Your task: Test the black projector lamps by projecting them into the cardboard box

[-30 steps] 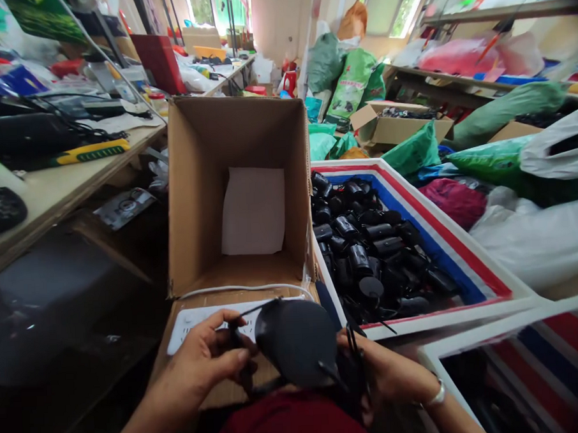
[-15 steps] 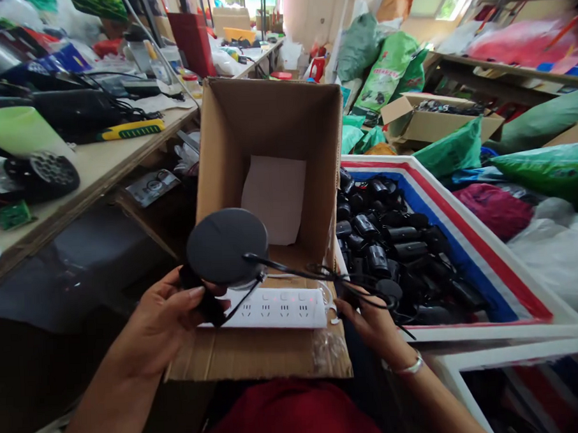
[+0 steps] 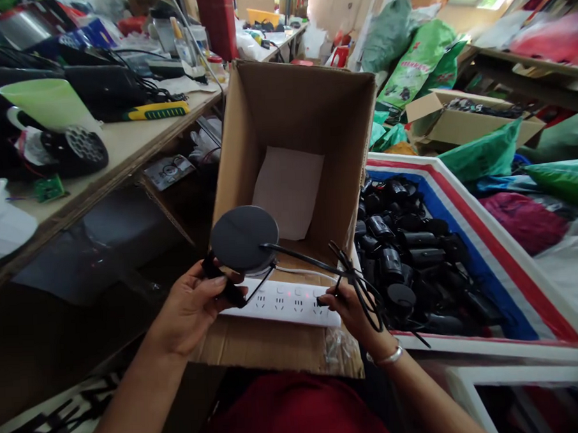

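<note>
Basically, the left hand (image 3: pixel 192 304) pinched the black device (image 3: pixel 246 237) by its bracket (image 3: pixel 232 290), thumb against fingers, round flat end turned up toward the camera. The device was in the air above the left end of the white power strip (image 3: pixel 283 306), in front of the lower left corner of the open cardboard box (image 3: pixel 293 101). Side grip probably kept the round face and cable exit unobstructed. Right hand (image 3: pixel 353 312) had its fingertips pinched round what looked like the plug (image 3: pixel 324 300), over the strip's right end; couldn't tell if it touched the sockets. Cable (image 3: pixel 300 253) ran from the round face to a looped bundle (image 3: pixel 353 275) by that hand, likely tied to contain slack. Strip lay across the cardboard base (image 3: pixel 256 349), presumably for reach with either hand. Foam bin (image 3: pixel 511 261) of similar black units (image 3: pixel 391 263) sat just beside the box's right edge, likely for easy picking.
</note>
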`<state>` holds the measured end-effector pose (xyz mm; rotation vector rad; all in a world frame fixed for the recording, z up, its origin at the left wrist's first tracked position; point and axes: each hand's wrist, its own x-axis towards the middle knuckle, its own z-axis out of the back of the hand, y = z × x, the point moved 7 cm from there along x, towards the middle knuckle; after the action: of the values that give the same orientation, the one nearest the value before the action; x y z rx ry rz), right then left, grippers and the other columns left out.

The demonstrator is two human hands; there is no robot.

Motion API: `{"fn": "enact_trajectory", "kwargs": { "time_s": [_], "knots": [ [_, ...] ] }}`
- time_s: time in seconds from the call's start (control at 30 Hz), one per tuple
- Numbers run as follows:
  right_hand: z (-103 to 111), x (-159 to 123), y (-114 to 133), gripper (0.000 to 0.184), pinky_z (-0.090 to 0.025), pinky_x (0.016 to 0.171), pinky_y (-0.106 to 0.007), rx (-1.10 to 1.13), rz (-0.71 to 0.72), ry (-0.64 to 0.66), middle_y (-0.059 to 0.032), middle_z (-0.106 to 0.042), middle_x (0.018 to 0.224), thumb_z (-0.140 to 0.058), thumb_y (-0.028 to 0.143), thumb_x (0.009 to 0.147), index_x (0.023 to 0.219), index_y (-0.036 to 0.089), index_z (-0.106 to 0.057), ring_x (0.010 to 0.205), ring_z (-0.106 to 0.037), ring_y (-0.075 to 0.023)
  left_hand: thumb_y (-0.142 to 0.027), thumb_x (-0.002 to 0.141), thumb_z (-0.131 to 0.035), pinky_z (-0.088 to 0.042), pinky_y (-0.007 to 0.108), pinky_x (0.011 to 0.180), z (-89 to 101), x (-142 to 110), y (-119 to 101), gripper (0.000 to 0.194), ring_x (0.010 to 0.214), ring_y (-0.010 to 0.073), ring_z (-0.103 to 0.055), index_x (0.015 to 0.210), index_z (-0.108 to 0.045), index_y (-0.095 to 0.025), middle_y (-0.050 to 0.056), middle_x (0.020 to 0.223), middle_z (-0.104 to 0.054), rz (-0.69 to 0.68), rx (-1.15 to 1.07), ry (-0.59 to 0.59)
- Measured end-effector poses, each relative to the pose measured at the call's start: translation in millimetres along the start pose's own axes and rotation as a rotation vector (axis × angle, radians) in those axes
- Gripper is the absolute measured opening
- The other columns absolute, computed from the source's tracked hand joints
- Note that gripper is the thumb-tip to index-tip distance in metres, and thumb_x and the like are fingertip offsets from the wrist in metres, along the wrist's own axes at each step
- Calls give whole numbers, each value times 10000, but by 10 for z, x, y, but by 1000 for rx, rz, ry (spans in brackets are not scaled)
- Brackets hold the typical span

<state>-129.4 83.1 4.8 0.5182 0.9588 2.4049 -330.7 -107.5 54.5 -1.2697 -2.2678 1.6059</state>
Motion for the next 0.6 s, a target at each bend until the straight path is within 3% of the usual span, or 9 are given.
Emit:
{"fn": "enact_trajectory", "kwargs": {
  "time_s": [0.27,0.43,0.6],
  "knots": [
    [-98,13,13,256,-469,526,-261,-82,-70,15,-16,-648,625,-513,393,877,760,179,-590,579,-627,-164,-143,522,-801,-589,300,538,-119,78,110,403,566,187,-683,845,-560,-155,2,647,-716,38,-45,-15],
    [-109,66,-9,254,-462,598,-322,-125,-21,10,-42,-624,649,-516,385,871,748,169,-574,626,-600,-196,-116,530,-785,-586,285,523,-195,182,195,423,564,171,-678,884,-559,-162,-10,656,-717,35,-84,19],
    [-94,13,25,189,-474,626,-284,-56,38,65,-25,-640,710,-509,310,883,765,189,-593,665,-610,-170,-129,546,-779,-579,281,524,-254,253,239,406,597,186,-686,896,-575,-160,3,659,-721,39,-84,21]
  ]
}}
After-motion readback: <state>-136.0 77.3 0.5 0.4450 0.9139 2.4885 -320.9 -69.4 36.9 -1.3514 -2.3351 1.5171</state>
